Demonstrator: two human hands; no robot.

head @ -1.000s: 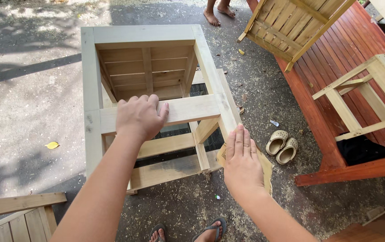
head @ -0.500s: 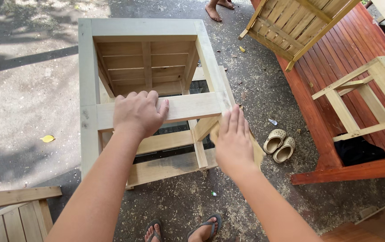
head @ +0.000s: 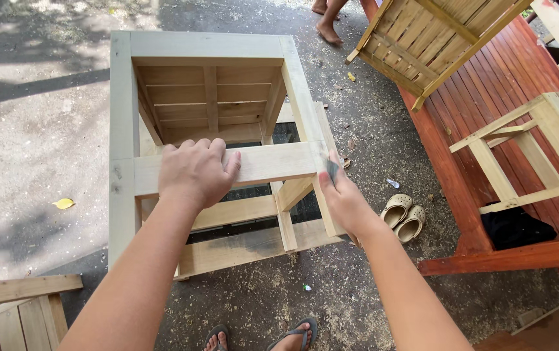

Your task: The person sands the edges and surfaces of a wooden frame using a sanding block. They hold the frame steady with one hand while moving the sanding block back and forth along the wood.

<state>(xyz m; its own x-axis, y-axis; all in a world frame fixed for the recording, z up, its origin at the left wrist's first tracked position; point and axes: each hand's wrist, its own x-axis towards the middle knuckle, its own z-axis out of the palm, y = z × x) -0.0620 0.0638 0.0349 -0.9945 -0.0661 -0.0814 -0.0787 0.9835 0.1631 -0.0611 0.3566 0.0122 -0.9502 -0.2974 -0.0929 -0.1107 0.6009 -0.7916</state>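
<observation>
Wooden frame (head: 208, 49): left hand (head: 195, 172) lying flat, spread on near rail; right hand (head: 346, 203) pinching sandpaper (head: 333, 170) against right post.

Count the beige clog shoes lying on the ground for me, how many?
2: both beige clogs lie side by side on the ground right of the wooden frame, one nearer it, the other nearer the red bench.

Two bare arms stretched forward

The left hand (head: 195, 170) lies flat, palm down, fingers spread. The right hand (head: 344, 201) is turned on edge, fingers pinched together around something small and dark.
</observation>
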